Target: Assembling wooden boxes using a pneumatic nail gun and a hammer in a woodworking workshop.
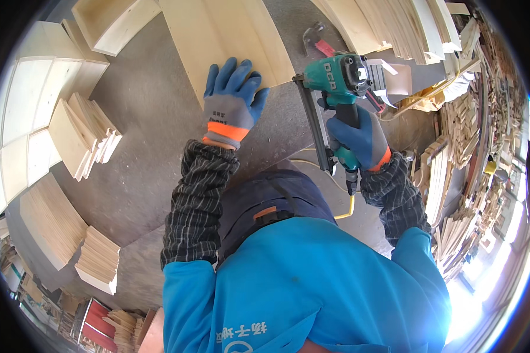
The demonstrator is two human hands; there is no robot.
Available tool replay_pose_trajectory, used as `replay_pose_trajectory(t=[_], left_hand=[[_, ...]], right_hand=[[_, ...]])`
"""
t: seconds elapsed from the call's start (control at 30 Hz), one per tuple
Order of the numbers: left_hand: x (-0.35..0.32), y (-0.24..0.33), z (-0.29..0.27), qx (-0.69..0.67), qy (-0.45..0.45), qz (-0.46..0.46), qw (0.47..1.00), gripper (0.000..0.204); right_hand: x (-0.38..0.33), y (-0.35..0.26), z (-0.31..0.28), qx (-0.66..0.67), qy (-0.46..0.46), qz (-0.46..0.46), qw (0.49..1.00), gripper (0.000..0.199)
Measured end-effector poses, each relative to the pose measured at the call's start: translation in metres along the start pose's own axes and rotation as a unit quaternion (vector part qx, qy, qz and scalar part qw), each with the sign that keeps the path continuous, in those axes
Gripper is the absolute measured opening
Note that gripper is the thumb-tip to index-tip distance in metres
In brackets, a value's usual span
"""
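My left hand [232, 103], in a grey and blue glove with an orange cuff band, lies flat with fingers spread on the near end of a pale wooden panel [227, 35]. The panel runs away from me over the grey work surface. To its right, my right hand [359, 134], gloved alike, is wrapped round the handle of a teal and black nail gun [338, 76]. The gun's long dark magazine slants down toward me, and its nose is beside the panel's near right corner. A yellow air hose [352, 206] joins the handle's lower end.
A hammer [313, 35] lies beyond the nail gun. Stacked boards [394, 29] stand at the far right. On the left are a wooden box frame [115, 26], pale box parts [32, 100] and several small board stacks [85, 135]. Scrap wood piles [459, 135] fill the right side.
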State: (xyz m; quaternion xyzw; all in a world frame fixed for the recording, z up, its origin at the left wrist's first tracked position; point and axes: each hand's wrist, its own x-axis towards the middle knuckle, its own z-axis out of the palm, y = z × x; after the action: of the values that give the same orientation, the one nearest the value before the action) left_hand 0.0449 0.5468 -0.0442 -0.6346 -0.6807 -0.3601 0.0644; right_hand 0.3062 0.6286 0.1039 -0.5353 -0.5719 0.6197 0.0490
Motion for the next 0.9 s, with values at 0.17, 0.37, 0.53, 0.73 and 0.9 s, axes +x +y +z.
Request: replay_pose_trajectory(t=[0.17,0.37,0.53,0.73,0.9], left_hand=[[-0.001,0.001,0.000,0.002,0.008,-0.001,1.000,0.029],[0.000,-0.001,0.001,0.001,0.008,0.000,1.000,0.029],[0.001,-0.001,0.000,-0.002,0.006,0.003,1.000,0.028],[0.000,-0.002,-0.001,-0.003,0.002,0.002,1.000,0.028],[-0.001,-0.001,-0.002,-0.003,-0.001,0.001,1.000,0.028]], right_hand=[[0.002,0.001,0.003,-0.007,0.001,-0.010,1.000,0.031],[0.004,-0.002,0.006,-0.006,-0.001,0.002,1.000,0.030],[0.005,-0.001,0.007,-0.007,-0.003,-0.001,1.000,0.030],[0.004,-0.004,0.009,-0.010,-0.005,0.007,1.000,0.030],[0.003,-0.007,0.011,-0.008,-0.005,-0.003,1.000,0.033]])
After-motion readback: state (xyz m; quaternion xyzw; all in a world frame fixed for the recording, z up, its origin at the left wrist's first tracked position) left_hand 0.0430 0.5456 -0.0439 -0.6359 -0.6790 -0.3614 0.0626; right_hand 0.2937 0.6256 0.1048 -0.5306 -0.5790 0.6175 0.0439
